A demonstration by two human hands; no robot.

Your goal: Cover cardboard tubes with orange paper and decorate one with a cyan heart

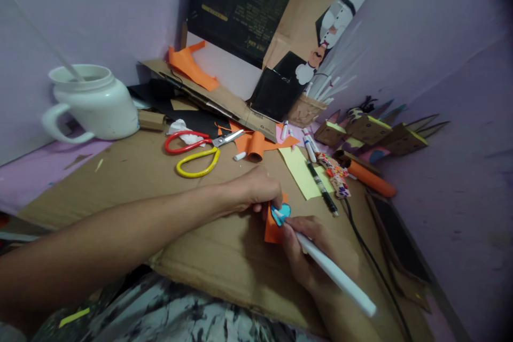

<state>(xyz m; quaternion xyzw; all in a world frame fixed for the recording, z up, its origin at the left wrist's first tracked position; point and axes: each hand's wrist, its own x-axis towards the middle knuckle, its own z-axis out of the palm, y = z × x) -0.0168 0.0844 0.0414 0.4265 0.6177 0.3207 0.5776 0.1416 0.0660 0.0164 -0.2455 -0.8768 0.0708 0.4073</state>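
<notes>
In the head view my right hand (306, 246) is closed around a white marker (340, 275), its tip on a blue shape (282, 215) with a dark outline. That blue shape lies against an orange paper piece (274, 232). My left hand (260, 189) is closed at the upper left edge of the orange piece, its index finger pressing down by the blue shape; the fingertips underneath are partly hidden. Beyond my left hand lie scissors (218, 141) with one red and one yellow handle, blades apart. A white marker cap (239, 156) is beside an orange paper roll (255, 147).
Cardboard (192, 256) covers the table. A white mug (96, 101) stands at the left. To the right are yellow paper (300, 171), a black pen (323, 189), a patterned glue gun (336, 173) with a cord (368, 251), several markers and cardboard figures (368, 128).
</notes>
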